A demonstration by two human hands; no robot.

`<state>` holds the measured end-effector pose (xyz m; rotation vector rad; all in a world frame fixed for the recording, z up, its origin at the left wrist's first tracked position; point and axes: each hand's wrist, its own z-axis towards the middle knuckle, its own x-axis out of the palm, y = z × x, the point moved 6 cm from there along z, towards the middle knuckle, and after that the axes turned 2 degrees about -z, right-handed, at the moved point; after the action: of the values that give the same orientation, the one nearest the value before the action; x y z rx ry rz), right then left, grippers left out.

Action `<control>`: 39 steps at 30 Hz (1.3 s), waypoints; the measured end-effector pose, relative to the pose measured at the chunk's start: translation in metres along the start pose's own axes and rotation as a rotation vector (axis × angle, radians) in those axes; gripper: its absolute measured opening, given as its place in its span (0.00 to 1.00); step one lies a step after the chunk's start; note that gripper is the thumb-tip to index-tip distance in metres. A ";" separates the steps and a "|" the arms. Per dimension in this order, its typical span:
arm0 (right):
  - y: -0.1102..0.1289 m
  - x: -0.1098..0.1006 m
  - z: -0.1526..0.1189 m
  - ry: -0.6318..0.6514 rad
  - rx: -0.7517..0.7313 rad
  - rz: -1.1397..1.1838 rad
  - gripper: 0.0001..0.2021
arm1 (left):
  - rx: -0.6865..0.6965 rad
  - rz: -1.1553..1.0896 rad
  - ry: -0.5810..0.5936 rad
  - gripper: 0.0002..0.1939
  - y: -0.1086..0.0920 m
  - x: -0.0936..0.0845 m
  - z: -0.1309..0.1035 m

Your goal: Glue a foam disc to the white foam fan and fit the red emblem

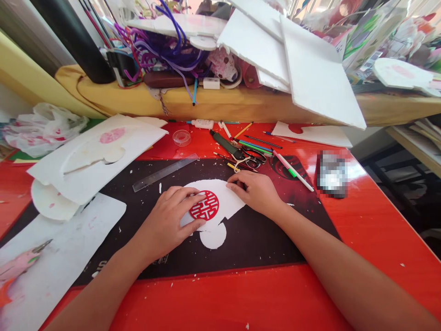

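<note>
A white foam-board cutout point(225, 198) with a curved top edge and a small rounded lobe at its lower side lies on the black mat point(262, 248). On it sits a red round openwork character cutout point(209, 205). My left hand point(175, 214) lies over the left part of the board, thumb and fingers apart, with fingertips touching the red cutout's rim. At the upper right edge of the board, my right hand point(257, 191) has its thumb and curled fingers closed on the edge. Its inner fingers are partly hidden.
Scissors point(253, 158), pens and a green-handled tool point(225, 145) lie beyond the board. A clear ruler point(165, 172) rests to the left. White foam sheets point(99, 184) are stacked at left, and others point(317, 69) lean over the ledge. A pixelated object point(332, 172) lies at right.
</note>
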<state>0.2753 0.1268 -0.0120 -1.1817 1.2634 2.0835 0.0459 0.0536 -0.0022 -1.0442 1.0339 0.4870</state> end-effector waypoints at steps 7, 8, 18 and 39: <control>0.001 0.000 0.000 0.005 0.004 0.006 0.05 | 0.000 0.007 0.004 0.24 0.001 0.001 0.000; 0.001 0.000 0.000 0.003 0.002 0.009 0.05 | 0.001 0.006 0.004 0.24 0.001 0.001 -0.001; 0.000 0.000 0.000 -0.006 -0.008 -0.005 0.06 | -0.008 0.003 -0.004 0.23 0.001 0.001 0.000; 0.000 0.000 0.000 0.000 0.003 0.006 0.06 | -0.029 -0.014 0.006 0.27 0.006 0.002 -0.001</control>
<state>0.2752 0.1268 -0.0121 -1.1780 1.2712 2.0855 0.0417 0.0550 -0.0064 -1.0790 1.0271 0.4890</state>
